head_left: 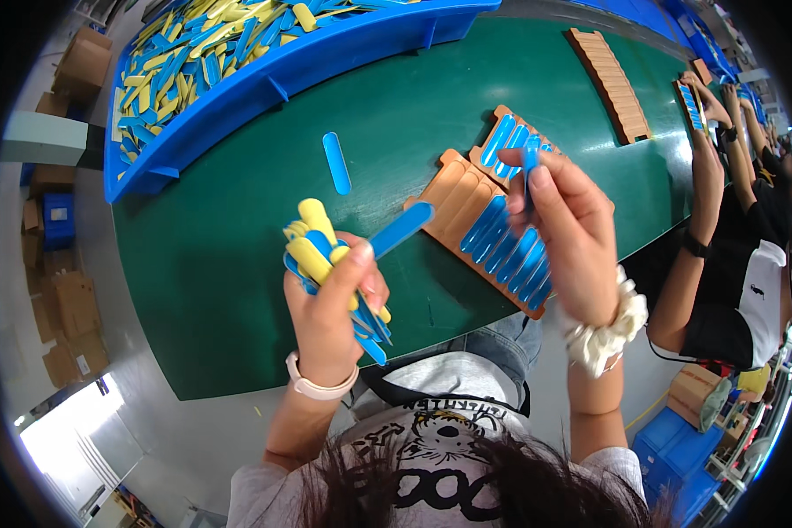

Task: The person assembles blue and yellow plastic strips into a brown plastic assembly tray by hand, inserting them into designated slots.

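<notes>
My left hand (330, 304) is closed around a bundle of blue and yellow round-ended strips (310, 255). One blue strip (402, 229) sticks out past its thumb toward the tray. My right hand (579, 224) pinches a single blue strip (531, 158) between thumb and fingers, held upright over the trays. Beneath it lies a brown slotted tray (453, 195), its nearer slots filled with blue strips (504, 251) and several far-left slots bare. A second brown tray (503, 112) touches it behind, also bearing blue strips and partly hidden by my right hand.
A large blue bin (277, 86) heaped with blue and yellow strips stands at the back left. One loose blue strip (336, 164) lies on the green table (229, 290). Another slotted tray (609, 88) is at the back right. Co-workers' arms (706, 176) reach in at the right.
</notes>
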The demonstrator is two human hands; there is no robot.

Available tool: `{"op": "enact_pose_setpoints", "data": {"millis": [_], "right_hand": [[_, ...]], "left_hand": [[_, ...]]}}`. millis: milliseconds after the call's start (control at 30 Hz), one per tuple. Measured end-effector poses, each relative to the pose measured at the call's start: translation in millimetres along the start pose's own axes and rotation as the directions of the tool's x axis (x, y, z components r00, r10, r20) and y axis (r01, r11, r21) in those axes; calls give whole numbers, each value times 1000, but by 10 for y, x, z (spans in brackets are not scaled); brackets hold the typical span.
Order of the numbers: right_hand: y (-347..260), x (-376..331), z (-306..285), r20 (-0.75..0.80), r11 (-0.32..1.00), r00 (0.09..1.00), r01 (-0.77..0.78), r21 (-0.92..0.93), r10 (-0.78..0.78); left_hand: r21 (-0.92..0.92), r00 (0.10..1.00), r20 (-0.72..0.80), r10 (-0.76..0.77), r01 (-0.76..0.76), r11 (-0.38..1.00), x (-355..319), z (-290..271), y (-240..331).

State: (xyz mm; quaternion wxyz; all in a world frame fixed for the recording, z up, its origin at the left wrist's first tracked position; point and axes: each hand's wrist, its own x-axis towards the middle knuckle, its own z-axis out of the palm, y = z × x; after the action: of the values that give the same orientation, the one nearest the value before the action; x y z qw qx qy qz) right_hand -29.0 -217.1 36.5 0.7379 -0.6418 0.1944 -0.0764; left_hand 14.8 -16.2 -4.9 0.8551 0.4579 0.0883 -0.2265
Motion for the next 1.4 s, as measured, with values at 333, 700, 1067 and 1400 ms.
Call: {"op": "enact_pose_setpoints", "data": {"millis": [333,700,1067,1400], "right_hand": [[29,404,-146,323,348,916,391,-852,-238],[-72,137,176,432,807,890,357,-470,-141],[6,452,-170,256,763,966,186,-619,-28],[93,472,24,300,398,947,319,-860,-111]], "left_hand": [[21,998,25,-56,56,998,58,-36,14],[57,993,62,-104,100,993,47,-12,3],[-66,991,56,-119,122,990,54,-19,14],[39,981,120,-150,146,989,76,-36,15]]}}
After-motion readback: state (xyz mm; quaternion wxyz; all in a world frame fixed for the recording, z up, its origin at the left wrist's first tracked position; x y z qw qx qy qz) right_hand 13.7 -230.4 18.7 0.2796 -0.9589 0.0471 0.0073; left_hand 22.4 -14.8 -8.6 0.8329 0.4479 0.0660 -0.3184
